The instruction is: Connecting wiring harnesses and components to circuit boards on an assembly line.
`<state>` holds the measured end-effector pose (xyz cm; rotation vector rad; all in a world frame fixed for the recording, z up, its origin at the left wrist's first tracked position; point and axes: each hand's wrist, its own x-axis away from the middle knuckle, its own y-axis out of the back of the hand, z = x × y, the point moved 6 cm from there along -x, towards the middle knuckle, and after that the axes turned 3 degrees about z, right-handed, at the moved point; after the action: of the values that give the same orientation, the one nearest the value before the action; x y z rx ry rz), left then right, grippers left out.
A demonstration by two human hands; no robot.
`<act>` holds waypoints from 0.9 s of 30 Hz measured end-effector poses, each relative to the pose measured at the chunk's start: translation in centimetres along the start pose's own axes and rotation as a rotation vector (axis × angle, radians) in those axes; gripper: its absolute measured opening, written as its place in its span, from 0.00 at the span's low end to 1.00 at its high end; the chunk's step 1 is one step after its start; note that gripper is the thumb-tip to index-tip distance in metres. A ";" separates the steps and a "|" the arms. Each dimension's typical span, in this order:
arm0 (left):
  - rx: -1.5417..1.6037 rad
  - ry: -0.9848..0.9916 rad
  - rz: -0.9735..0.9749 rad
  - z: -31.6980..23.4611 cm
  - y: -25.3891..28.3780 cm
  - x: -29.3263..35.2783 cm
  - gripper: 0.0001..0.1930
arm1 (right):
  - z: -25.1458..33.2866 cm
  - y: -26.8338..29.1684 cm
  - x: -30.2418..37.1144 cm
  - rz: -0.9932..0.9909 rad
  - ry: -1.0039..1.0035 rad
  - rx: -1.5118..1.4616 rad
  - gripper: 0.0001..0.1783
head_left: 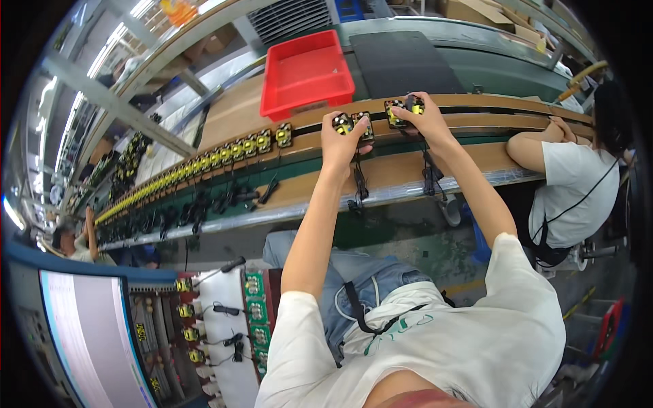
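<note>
Both arms reach out over the bench. My left hand [338, 148] is closed around small power-adapter circuit boards [365, 128], seemingly two side by side, with yellow and black parts. To its right, my right hand [432, 124] grips similar circuit boards [394, 113], also seemingly two; the fingers partly cover them. Black cables [360, 182] hang below the left hand, and more black cables [431, 175] below the right. A single board [283, 135] lies left of my left hand, at the end of a long row of the same boards [224, 154] with cables trailing toward me.
A red plastic bin [307, 102] stands beyond my hands, beside a dark mat [405, 62]. On the right sits a person in a white shirt [575, 183]; another person is far left. At lower left are a monitor [95, 333] and a fixture with green boards [256, 311].
</note>
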<state>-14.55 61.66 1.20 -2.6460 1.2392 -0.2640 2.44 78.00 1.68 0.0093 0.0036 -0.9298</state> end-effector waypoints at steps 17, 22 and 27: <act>-1.195 0.150 0.179 -1.0 -2.3 -8.1 0.37 | -2.1 2.9 -8.2 0.062 -0.033 1.166 0.43; -1.237 -0.120 0.008 -1.5 0.8 -6.4 0.32 | 1.0 2.3 -8.0 0.061 0.006 1.501 0.39; -1.205 -0.402 -0.275 0.3 5.8 -4.1 0.21 | 3.0 -2.0 -6.9 -0.260 0.398 1.523 0.32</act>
<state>-21.32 61.23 -0.94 -3.4817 1.0351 1.3176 -3.24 82.30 4.70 1.6295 -0.3402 -0.9812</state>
